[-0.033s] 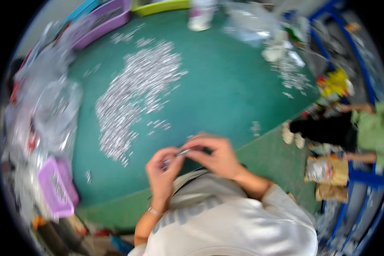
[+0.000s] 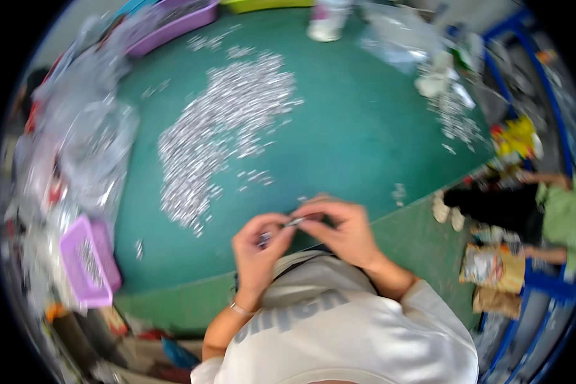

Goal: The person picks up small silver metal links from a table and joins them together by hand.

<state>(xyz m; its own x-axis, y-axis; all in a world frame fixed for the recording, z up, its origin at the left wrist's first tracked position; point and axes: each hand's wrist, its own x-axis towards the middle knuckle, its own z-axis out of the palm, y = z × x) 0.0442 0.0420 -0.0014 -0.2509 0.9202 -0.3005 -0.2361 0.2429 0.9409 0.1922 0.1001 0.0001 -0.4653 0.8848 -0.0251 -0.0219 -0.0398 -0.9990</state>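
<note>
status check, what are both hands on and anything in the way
Left hand and right hand pinching small silvery piece, details blurred. Pile of silvery pieces ahead-left on green tabletop. Loose pieces between hands and pile.

1. silver is the colour of the held piece (image 2: 294, 223) and the many loose pieces (image 2: 192, 153) against a deep green surface (image 2: 345, 141).
2. a purple basket (image 2: 109, 256) and a lime-yellow bin (image 2: 262, 5) add bright colour.
3. grey lettering (image 2: 294, 313) marks an off-white shirt (image 2: 365, 336).
4. pale green top (image 2: 562, 217), black trousers (image 2: 493, 205), blue rack (image 2: 553, 287).
</note>
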